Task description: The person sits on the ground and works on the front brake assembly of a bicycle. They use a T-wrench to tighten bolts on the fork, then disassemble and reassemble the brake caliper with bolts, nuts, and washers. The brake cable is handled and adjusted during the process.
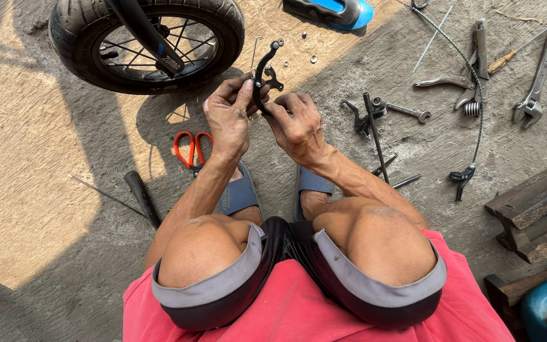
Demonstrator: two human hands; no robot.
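At the centre of my view, both hands hold one curved black brake arm (262, 76), which points up toward 12 o'clock. My left hand (228, 114) pinches its lower part with closed fingers; my right hand (295, 123) grips it from 3 o'clock. I judge the fitting of this arm is in hand, and the next move needs fine finger work. I count one small wheel (147, 41) at 11 o'clock, one pair of orange scissors (191, 149), and one adjustable wrench (539, 69) at 2 o'clock.
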